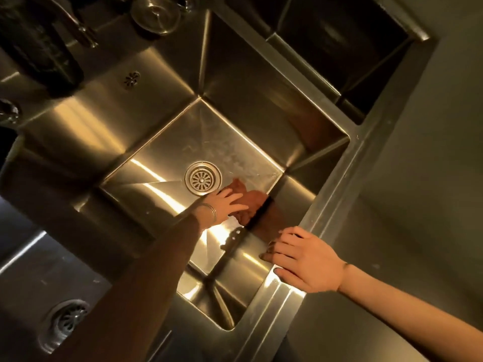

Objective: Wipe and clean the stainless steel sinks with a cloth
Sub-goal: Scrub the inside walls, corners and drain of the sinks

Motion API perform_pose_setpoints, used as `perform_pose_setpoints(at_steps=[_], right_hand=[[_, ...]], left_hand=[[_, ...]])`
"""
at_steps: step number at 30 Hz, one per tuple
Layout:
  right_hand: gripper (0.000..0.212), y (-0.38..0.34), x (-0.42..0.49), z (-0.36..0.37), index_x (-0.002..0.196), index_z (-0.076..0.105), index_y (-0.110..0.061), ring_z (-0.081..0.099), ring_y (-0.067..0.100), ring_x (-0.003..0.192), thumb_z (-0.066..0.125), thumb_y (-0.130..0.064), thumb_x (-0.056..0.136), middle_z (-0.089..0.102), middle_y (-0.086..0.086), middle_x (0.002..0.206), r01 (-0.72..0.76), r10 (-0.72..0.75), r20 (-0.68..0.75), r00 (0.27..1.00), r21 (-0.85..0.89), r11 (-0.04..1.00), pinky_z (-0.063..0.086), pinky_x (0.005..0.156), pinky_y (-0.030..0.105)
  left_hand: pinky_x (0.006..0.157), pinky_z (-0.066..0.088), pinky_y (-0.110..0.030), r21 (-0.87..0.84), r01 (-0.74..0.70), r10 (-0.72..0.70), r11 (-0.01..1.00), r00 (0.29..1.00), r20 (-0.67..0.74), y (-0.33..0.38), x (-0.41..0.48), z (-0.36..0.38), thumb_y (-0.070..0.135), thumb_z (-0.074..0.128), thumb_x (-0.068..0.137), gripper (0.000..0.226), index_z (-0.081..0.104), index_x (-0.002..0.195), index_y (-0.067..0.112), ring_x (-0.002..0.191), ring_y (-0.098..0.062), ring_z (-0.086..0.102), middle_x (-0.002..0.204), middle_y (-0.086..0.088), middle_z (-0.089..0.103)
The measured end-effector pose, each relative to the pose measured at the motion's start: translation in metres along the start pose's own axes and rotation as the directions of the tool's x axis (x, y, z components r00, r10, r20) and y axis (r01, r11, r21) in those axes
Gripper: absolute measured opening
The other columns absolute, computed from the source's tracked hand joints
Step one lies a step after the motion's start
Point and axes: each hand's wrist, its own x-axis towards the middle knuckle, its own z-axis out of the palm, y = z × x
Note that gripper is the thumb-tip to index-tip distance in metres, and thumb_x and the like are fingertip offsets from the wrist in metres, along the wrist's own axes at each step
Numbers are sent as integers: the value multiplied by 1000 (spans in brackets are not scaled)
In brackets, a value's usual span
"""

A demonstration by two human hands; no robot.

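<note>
A deep stainless steel sink (167, 150) fills the middle of the head view, with a round drain strainer (202, 178) in its floor. My left hand (226, 205), bangles on the wrist, presses a reddish-brown cloth (248, 202) flat on the sink floor just right of the drain, against the near wall. The wall mirrors the cloth. My right hand (304, 262) rests spread on the sink's front rim (337, 202), holding nothing.
A second sink with its own drain (66, 322) lies at lower left, partly behind my left arm. A third basin (339, 43) is at the top right. A faucet (75, 24), a metal bowl (156, 14) and a dark container (39, 48) stand along the back ledge.
</note>
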Motion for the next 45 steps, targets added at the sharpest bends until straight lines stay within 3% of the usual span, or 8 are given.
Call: perform_pose_setpoints(at_steps=[7, 13, 20, 25, 29, 35, 41, 45], right_hand=[[33, 0, -1, 4, 105, 68, -19, 53, 18, 87, 41, -35, 94, 64, -1, 94, -46, 46, 11, 999, -7, 999, 40, 94, 35], [30, -2, 4, -1, 84, 63, -16, 47, 22, 74, 40, -33, 94, 57, 1, 81, -64, 64, -30, 998, -1, 998, 44, 83, 36], [27, -1, 5, -2, 78, 62, -16, 46, 19, 72, 45, -31, 91, 57, -1, 78, -89, 91, -57, 994, 40, 995, 40, 84, 31], [33, -2, -2, 8, 88, 67, -19, 53, 19, 79, 38, -35, 94, 62, -3, 85, -128, 130, -20, 991, 89, 988, 39, 90, 28], [30, -1, 1, 4, 87, 68, -19, 55, 17, 79, 42, -34, 92, 64, -3, 84, -136, 137, -3, 991, 93, 986, 41, 89, 27], [28, 0, 3, -7, 81, 66, -22, 54, 15, 77, 43, -34, 92, 62, -6, 80, -153, 145, 72, 987, 119, 981, 43, 87, 26], [24, -12, 0, 1, 84, 64, -34, 58, 0, 90, 41, -41, 88, 64, -19, 88, -484, 450, 177, 875, 285, 828, 49, 84, 21], [22, -4, 3, -4, 83, 64, -25, 56, 10, 86, 46, -33, 93, 63, -10, 85, -281, 248, 157, 956, 241, 929, 44, 91, 25]], left_hand=[[114, 11, -59, -207, 59, -25, 977, 986, 166, 7, 47, 15, 49, 45, 92, 62, 13, 145, 45, 143, -36, -4, 158, 7, -1], [107, 21, -64, 9, -165, 160, 986, 970, 185, -4, 29, 31, 23, 53, 90, 54, 31, 137, 35, 142, -36, 3, 153, 5, 17], [107, 8, -69, 57, -225, 213, 973, 963, 165, 1, 33, 57, 52, 32, 94, 51, 14, 142, 47, 142, -40, -12, 157, 9, -4], [113, 6, -60, 39, -150, 146, 988, 984, 107, -15, 90, 30, 40, 35, 98, 45, 21, 140, 50, 144, -35, -6, 158, 8, 0], [113, 7, -59, -73, 80, -72, 994, 991, 115, -22, 122, -8, 42, 41, 95, 50, 21, 140, 51, 143, -35, -6, 158, 9, -2], [111, 10, -61, 155, -289, 262, 945, 949, 175, -27, 80, 24, 46, 47, 90, 67, 10, 145, 44, 142, -41, -8, 158, 5, -7], [113, 8, -59, 185, -157, 136, 970, 983, 123, -14, 134, -1, 28, 36, 99, 54, 13, 144, 44, 142, -40, -4, 158, 4, -7], [111, 1, -64, 177, 51, -70, 983, 992, 107, 8, 174, -32, 36, 25, 101, 47, 12, 145, 45, 142, -40, -9, 157, 1, -9]])
